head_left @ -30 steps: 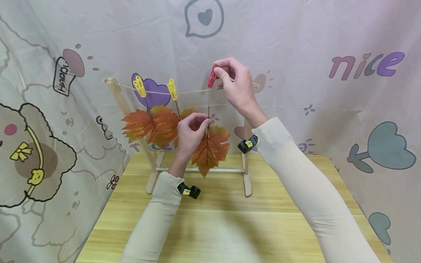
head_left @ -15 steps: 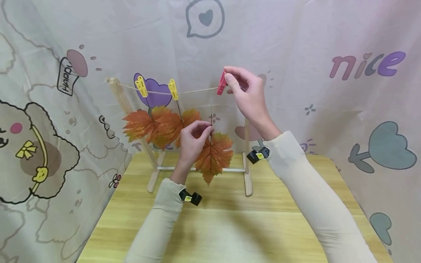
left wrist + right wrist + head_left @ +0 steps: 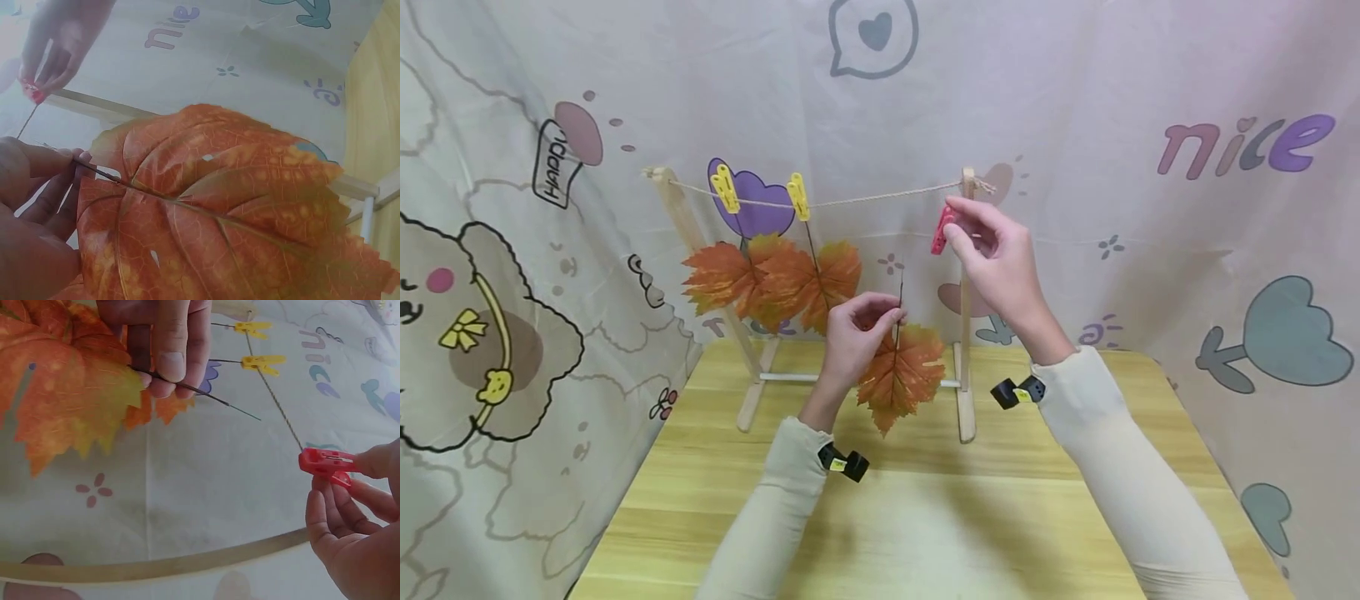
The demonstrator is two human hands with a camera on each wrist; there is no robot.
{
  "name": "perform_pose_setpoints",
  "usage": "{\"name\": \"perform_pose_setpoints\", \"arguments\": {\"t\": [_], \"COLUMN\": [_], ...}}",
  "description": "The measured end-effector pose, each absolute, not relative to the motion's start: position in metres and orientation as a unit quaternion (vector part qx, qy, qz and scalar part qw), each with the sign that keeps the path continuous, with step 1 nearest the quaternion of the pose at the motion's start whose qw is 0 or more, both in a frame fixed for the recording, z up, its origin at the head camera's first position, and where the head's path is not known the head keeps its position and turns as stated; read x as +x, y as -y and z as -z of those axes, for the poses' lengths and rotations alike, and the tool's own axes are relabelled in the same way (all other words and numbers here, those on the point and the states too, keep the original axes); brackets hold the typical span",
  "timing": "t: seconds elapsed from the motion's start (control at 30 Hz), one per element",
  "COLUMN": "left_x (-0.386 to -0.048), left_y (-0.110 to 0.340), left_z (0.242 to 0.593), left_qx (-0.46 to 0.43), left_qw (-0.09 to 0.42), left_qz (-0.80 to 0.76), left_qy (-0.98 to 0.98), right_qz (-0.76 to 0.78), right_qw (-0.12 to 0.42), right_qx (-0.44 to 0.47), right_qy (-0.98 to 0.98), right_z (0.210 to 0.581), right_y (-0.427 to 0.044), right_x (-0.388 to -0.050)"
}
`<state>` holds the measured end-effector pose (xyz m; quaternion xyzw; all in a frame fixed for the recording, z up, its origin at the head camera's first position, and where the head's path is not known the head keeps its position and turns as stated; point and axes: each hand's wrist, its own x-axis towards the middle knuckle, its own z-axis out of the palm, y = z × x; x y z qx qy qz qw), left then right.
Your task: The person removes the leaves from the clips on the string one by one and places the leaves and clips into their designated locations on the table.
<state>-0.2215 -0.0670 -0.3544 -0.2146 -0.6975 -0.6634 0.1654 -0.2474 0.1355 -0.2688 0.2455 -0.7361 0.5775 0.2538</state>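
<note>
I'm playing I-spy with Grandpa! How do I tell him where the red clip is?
Find the wooden frame standing on the table. By its right post, a person's right hand pinches a small clip. It's the only red one; the two clips gripping the string are yellow.

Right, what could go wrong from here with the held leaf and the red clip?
The left hand pinches the held leaf only by its thin stem, so it could twist or slip.

The stem's tip is very fine, so the red clip in the right hand might miss it.

The rope sags slightly, so a push there could jostle the hanging leaves below the yellow clips.
</note>
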Motion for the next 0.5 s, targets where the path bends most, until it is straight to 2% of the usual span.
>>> {"name": "perform_pose_setpoints", "arguments": {"t": [0.2, 0.5], "left_x": [-0.23, -0.225], "left_y": [0.07, 0.072], "left_z": [0.379, 0.402], "left_qx": [-0.19, -0.16], "left_qw": [0.151, 0.143], "left_qz": [0.677, 0.7], "left_qy": [0.695, 0.681], "right_qz": [-0.573, -0.573], "right_qw": [0.254, 0.243], "right_qx": [0.24, 0.22], "right_qy": [0.742, 0.751], "right_z": [0.29, 0.318], "right_y": [-0.146, -0.16], "right_x": [-0.239, -0.228]}}
